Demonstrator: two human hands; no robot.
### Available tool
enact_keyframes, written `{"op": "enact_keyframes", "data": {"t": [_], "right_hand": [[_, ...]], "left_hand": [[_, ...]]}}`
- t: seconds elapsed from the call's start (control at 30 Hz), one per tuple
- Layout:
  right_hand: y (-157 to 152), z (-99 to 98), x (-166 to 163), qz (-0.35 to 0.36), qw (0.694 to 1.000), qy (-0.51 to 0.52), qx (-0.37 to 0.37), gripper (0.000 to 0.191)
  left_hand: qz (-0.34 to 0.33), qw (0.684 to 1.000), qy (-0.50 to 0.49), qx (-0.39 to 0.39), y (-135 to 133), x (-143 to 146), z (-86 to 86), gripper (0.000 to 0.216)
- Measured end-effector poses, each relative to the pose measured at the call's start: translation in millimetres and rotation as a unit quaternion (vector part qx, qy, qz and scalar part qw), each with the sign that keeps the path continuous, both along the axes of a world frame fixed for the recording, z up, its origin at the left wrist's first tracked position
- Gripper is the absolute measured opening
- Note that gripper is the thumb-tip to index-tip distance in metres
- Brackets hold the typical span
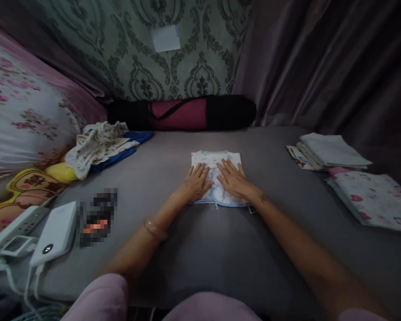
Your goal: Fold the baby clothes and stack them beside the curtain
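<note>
A small white baby top (217,157) with pale blue trim and thin ties lies folded flat on the grey bed sheet (173,276). My left hand (196,182) rests flat on its left half, fingers spread. On the right half, my right hand (233,179) presses palm down with its fingers apart too. Both hands touch the cloth without gripping it. The hands cover part of the top's middle, and two ties stick out along its near edge.
Folded white cloths (336,150) and a heart-patterned folded cloth (377,196) lie at right. Rumpled clothes (98,145) lie at left, beyond a white power bank (55,232), a power strip (30,220) and cables. A long black and maroon bag (183,113) lies along the wall.
</note>
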State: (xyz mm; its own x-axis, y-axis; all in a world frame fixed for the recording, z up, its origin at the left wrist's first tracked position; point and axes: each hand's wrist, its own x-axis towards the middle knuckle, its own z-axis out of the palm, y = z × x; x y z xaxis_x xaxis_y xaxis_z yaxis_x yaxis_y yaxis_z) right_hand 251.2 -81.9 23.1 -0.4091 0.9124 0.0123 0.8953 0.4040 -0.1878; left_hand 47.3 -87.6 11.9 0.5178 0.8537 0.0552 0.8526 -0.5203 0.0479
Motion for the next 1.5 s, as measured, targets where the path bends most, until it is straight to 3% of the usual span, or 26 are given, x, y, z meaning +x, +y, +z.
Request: {"op": "enact_keyframes", "data": {"t": [0.07,0.2,0.4,0.57,0.7,0.83,0.97,1.1,1.3,1.5], "right_hand": [[-12,-10.4,0,0.036,0.999,-0.012,0.014,0.057],[-17,-22.8,-1,0.037,0.999,-0.021,0.021,0.056],[-35,-11.6,2,0.069,0.997,-0.004,0.021,0.056],[-57,-13.5,-4,0.120,0.992,-0.002,0.037,0.054],[-61,-10.5,-3,0.124,0.992,-0.006,0.024,0.053],[-72,-4.3,14,0.108,0.994,-0.006,0.031,0.054],[-85,-9.0,33,0.061,0.998,-0.023,0.022,0.055],[-86,-12.9,35,0.058,0.998,-0.029,0.009,0.055],[-88,-4.8,45,0.075,0.997,0.007,-0.004,0.051],[-96,-9.7,80,0.111,0.991,0.064,0.027,0.038]], "left_hand": [[-0.005,1.000,0.013,-0.020,-9,2,-5.0,0.069],[-0.001,0.999,0.022,-0.031,-9,4,-11.6,0.069],[-0.033,0.999,0.002,-0.011,-25,-5,-2.5,0.068],[-0.054,0.998,-0.015,-0.032,-45,-9,-6.6,0.070],[-0.055,0.997,-0.015,-0.060,-47,-12,-6.2,0.071],[-0.050,0.997,-0.027,-0.047,-56,-32,-1.8,0.069],[-0.065,0.995,-0.030,-0.074,-63,-57,-8.2,0.066],[-0.072,0.994,-0.033,-0.076,-61,-63,-13.4,0.067],[-0.108,0.991,-0.078,-0.004,-65,-63,11.3,0.043],[-0.138,0.990,-0.008,-0.032,-69,-65,25.8,0.031]]}}
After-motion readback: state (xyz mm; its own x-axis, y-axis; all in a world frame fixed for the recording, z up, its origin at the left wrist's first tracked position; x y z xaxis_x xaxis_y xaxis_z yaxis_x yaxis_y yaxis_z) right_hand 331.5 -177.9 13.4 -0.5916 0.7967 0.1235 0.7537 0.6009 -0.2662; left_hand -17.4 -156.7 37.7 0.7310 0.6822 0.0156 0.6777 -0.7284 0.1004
